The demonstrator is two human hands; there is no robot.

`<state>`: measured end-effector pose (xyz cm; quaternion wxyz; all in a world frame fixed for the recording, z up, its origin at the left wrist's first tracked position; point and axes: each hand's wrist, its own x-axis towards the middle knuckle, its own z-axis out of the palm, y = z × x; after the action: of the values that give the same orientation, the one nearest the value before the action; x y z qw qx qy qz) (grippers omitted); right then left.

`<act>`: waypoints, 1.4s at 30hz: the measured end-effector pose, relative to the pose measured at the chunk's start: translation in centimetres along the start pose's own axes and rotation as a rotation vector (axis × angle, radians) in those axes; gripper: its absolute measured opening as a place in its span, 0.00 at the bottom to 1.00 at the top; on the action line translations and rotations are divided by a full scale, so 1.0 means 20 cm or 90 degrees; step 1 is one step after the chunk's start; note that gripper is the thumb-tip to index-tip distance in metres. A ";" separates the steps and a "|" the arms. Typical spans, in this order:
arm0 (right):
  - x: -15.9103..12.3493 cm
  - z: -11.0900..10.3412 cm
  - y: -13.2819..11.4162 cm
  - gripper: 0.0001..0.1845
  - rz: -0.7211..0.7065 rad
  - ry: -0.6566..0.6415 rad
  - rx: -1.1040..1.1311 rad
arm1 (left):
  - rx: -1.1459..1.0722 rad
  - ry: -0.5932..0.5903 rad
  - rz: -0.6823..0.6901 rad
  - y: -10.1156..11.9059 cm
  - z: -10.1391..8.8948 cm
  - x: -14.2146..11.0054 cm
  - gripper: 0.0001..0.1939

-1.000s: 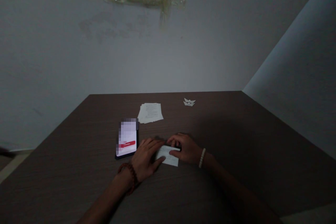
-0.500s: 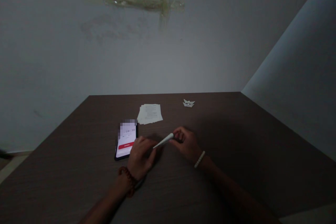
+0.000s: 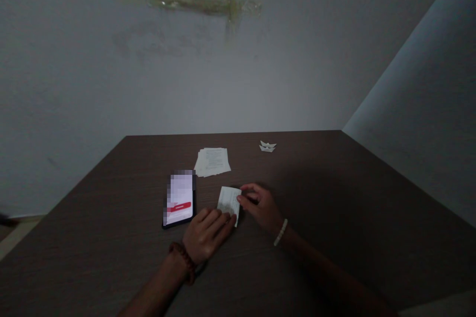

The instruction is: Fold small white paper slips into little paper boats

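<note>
A small piece of printed paper (image 3: 228, 199), which looks folded, is between my two hands, tilted toward me. My left hand (image 3: 205, 233), with a dark red bead bracelet at its wrist, has its fingers and thumb closed over the lower edge, hiding that part. At the upper right edge, my right hand (image 3: 261, 208) pinches the paper between thumb and fingertips. A pale bead bracelet circles that wrist.
A phone (image 3: 181, 193) with a lit, partly blurred screen lies left of the paper. Farther back is a stack of printed sheets (image 3: 212, 161). Small folded paper boats (image 3: 267, 147) sit near the back edge of the brown table (image 3: 316, 252), by the wall.
The paper was seen nearly edge-on and now turns its printed face to me. My left hand has shifted right, off the phone's corner and over the paper's lower edge.
</note>
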<state>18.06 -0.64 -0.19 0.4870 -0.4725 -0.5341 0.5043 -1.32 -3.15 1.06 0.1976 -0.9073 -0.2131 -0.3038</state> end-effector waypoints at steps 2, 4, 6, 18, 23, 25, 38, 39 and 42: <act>-0.01 0.01 -0.01 0.22 0.010 -0.003 0.018 | 0.002 0.004 0.029 0.01 0.00 0.01 0.15; -0.01 0.01 -0.01 0.24 0.014 -0.009 0.045 | -0.007 -0.011 0.041 0.02 0.00 0.01 0.15; -0.01 0.00 -0.02 0.24 0.014 -0.017 0.069 | -0.027 -0.027 0.037 0.03 0.00 0.01 0.14; 0.00 -0.04 -0.03 0.26 0.017 -0.121 0.103 | -0.322 0.098 -0.601 0.00 -0.01 0.07 0.10; -0.02 -0.03 -0.03 0.26 0.009 -0.148 0.077 | -0.427 0.086 -0.695 0.00 0.00 0.07 0.11; -0.02 -0.03 -0.03 0.25 0.004 -0.151 0.068 | -0.438 0.091 -0.724 0.01 0.00 0.07 0.11; -0.01 -0.02 -0.03 0.19 0.039 -0.104 0.088 | -0.547 0.087 -0.887 0.02 0.00 0.10 0.15; -0.01 -0.02 -0.04 0.19 0.037 -0.111 0.085 | -0.542 0.094 -0.888 0.02 0.00 0.10 0.15; -0.02 -0.02 -0.05 0.19 0.030 -0.110 0.078 | -0.541 0.115 -0.874 0.02 0.00 0.10 0.15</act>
<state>18.48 -1.03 0.82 0.4554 -0.4089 -0.5308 0.5862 0.34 -2.87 2.29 -0.3775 -0.5442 -0.5718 -0.4841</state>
